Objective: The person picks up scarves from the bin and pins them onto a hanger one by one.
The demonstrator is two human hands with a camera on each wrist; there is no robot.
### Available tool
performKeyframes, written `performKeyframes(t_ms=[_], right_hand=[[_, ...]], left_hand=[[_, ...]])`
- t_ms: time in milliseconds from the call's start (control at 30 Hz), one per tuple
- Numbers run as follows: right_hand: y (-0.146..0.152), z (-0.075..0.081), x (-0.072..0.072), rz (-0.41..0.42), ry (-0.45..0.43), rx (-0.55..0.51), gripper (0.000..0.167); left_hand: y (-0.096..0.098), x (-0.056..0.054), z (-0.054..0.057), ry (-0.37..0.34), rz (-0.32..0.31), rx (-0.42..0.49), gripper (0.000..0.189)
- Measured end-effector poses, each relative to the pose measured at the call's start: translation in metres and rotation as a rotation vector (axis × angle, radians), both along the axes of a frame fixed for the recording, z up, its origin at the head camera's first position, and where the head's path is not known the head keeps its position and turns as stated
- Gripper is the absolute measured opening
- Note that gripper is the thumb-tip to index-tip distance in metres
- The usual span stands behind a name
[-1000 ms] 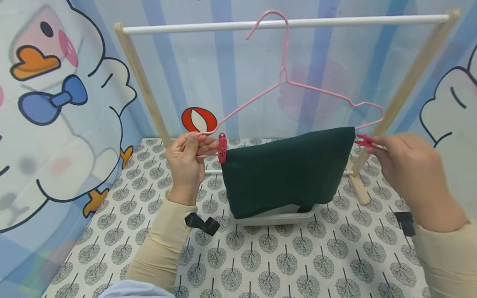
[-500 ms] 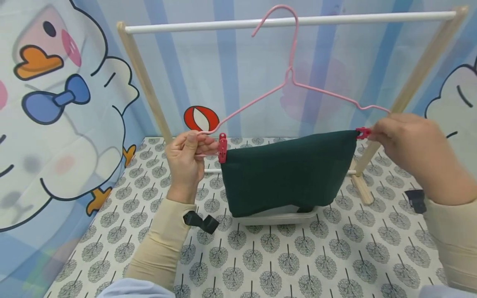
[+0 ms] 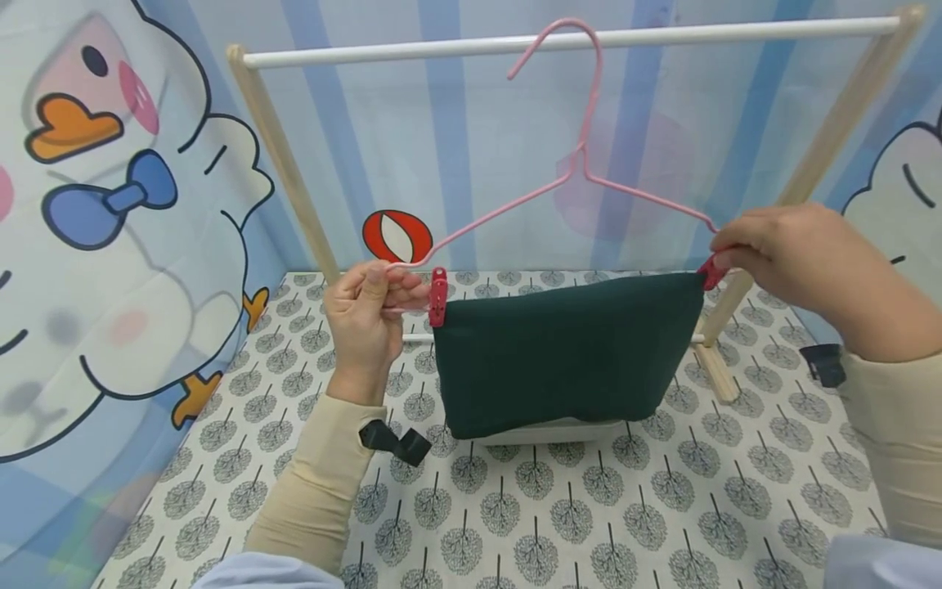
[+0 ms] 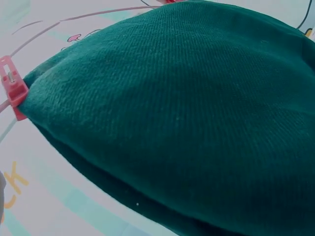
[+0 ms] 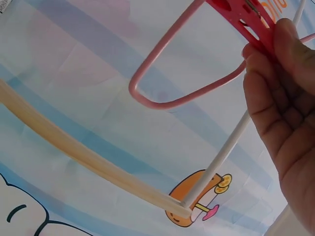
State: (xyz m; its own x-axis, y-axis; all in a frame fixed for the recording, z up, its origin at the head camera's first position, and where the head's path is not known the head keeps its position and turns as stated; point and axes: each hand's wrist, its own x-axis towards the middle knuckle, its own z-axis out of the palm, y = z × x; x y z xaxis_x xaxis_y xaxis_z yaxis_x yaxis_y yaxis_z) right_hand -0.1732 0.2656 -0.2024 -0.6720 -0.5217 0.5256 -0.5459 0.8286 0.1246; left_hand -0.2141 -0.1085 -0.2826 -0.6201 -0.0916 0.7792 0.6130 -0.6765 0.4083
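Note:
A folded dark green ribbed cloth (image 3: 567,356) hangs from a pink wire hanger (image 3: 508,199). One red clothespin (image 3: 437,298) clips the cloth's left corner; the left wrist view also shows a clothespin (image 4: 14,87) on a corner of the cloth (image 4: 177,113). My left hand (image 3: 365,327) grips the hanger's left end, thumb over the wire. At the right corner, my right hand (image 3: 809,266) pinches a second red clothespin (image 3: 712,272). Close up in the right wrist view, thumb and fingers press this clothespin (image 5: 248,22) beside the hanger's looped end (image 5: 157,104).
A rack with a white top rod (image 3: 383,51) and wooden posts (image 3: 287,164) stands behind the hanger. The hanger's hook overlaps the rod in view. Below the cloth, a white tray (image 3: 545,433), mostly hidden, sits on the tree-patterned tablecloth (image 3: 515,523).
My right hand has moved up and inward, bringing the second clothespin from beside the cloth onto its right corner. The hanger's hook has shifted right. My left hand keeps its hold.

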Motion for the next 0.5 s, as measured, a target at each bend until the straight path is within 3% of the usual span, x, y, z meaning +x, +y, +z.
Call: performKeyframes(t_ms=[300, 500], right_hand=[[0.0045, -0.0041, -0.0044, -0.026, -0.084, -0.055, 0.022], [0.0045, -0.007, -0.0068, -0.015, -0.09, -0.081, 0.023]], left_hand=[[-0.0015, 0.0, -0.0023, -0.004, -0.017, -0.002, 0.018], [-0.003, -0.0001, -0.0039, -0.015, -0.006, -0.01, 0.018]])
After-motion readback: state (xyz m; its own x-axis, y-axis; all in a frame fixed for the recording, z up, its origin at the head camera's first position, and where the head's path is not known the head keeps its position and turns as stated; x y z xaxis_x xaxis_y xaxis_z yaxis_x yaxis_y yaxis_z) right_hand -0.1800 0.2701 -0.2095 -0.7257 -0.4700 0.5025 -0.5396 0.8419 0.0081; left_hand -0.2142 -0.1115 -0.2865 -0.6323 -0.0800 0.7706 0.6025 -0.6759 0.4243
